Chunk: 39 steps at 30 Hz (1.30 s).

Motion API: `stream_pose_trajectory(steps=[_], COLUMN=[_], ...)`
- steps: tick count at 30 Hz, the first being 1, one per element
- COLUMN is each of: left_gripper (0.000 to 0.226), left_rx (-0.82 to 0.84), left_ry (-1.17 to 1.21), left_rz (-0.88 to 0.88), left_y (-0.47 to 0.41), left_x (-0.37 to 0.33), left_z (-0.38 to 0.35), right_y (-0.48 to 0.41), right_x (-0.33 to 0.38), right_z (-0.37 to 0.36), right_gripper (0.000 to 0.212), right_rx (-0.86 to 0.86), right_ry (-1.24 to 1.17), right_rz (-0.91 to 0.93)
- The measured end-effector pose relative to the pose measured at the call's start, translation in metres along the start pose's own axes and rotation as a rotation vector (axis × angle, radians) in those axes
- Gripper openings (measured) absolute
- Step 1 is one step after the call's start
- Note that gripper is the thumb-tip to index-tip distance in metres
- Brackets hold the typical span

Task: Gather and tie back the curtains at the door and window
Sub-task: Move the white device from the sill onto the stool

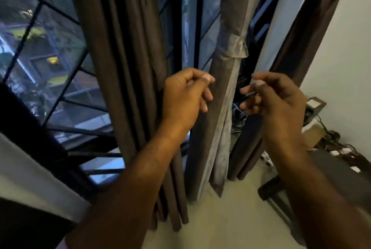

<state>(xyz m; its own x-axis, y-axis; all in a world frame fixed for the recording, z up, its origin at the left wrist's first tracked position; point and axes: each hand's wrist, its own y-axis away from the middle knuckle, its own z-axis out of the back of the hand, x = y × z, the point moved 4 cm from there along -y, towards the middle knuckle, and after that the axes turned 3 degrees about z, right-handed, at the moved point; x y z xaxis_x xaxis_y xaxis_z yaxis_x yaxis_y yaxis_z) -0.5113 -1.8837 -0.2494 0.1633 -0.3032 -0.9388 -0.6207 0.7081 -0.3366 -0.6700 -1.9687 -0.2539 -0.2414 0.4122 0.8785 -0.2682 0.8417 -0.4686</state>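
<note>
The left hand (186, 92), thumb on forefinger (contents indiscernible), and the loosely curled, empty right hand (277, 98) hovered; the loose curtain (124, 68) at 9 o'clock could shed folds if half-gathered.

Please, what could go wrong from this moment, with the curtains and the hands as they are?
1. The tie band on the middle curtain looks loosely wrapped, one corner hanging; it may slip, since neither the left hand nor the right hand visibly holds it.
2. The tangled wires behind that curtain could snag the fabric.
3. The cables on the floor at the right are a possible tripping hazard.
</note>
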Motion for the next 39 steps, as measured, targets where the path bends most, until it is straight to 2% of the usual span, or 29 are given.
stream_pose_trajectory(steps=[2,6,7,9,11,13,15,18,19,21,24,29,32,35,37,39], left_gripper=[0.017,0.012,0.012,0.012,0.013,0.015,0.013,0.023,0.024,0.026,0.027,0.019,0.016,0.024,0.019,0.021], left_rx=[0.15,0.727,0.825,0.881,0.788,0.595,0.311,-0.191,-0.312,-0.448,-0.467,-0.254,-0.314,-0.486,-0.507,-0.442], left_ry=[-0.075,-0.148,-0.125,-0.062,-0.037,-0.075,-0.161,-0.33,-0.355,-0.364,-0.37,-0.398,-0.516,-0.262,-0.25,-0.331], left_rz=[0.101,0.417,0.491,0.603,0.676,0.728,0.779,0.823,0.826,0.829,0.847,0.912,0.865,0.891,0.889,0.854], left_y=[0.014,0.061,0.076,0.106,0.134,0.162,0.186,0.214,0.223,0.235,0.238,0.225,0.209,0.188,0.173,0.159], left_x=[0.02,0.056,0.064,0.077,0.092,0.113,0.14,0.18,0.193,0.215,0.251,0.306,0.332,0.37,0.401,0.431], left_z=[0.006,0.028,0.041,0.072,0.103,0.134,0.162,0.201,0.212,0.228,0.239,0.23,0.242,0.258,0.267,0.27], right_y=[0.011,0.036,0.045,0.065,0.087,0.112,0.138,0.175,0.188,0.212,0.24,0.248,0.256,0.261,0.253,0.238], right_x=[-0.011,-0.029,-0.034,-0.044,-0.051,-0.063,-0.078,-0.108,-0.122,-0.152,-0.196,-0.247,-0.263,-0.285,-0.321,-0.366], right_z=[-0.01,-0.022,-0.028,-0.04,-0.051,-0.067,-0.086,-0.114,-0.125,-0.143,-0.171,-0.19,-0.211,-0.252,-0.265,-0.262], right_gripper=[0.017,0.017,0.018,0.02,0.02,0.018,0.016,0.015,0.016,0.022,0.029,0.039,0.041,0.054,0.062,0.06], right_rx=[0.051,0.155,0.2,0.309,0.394,0.469,0.538,0.638,0.669,0.735,0.831,0.784,0.807,0.882,0.689,0.373], right_ry=[0.009,0.0,-0.009,-0.041,-0.097,-0.173,-0.214,-0.192,-0.168,-0.097,0.001,0.214,0.148,0.041,0.104,0.178], right_rz=[-0.015,0.027,0.047,0.06,0.034,-0.029,-0.11,-0.235,-0.289,-0.413,-0.53,-0.522,-0.595,-0.665,-0.762,-0.819])
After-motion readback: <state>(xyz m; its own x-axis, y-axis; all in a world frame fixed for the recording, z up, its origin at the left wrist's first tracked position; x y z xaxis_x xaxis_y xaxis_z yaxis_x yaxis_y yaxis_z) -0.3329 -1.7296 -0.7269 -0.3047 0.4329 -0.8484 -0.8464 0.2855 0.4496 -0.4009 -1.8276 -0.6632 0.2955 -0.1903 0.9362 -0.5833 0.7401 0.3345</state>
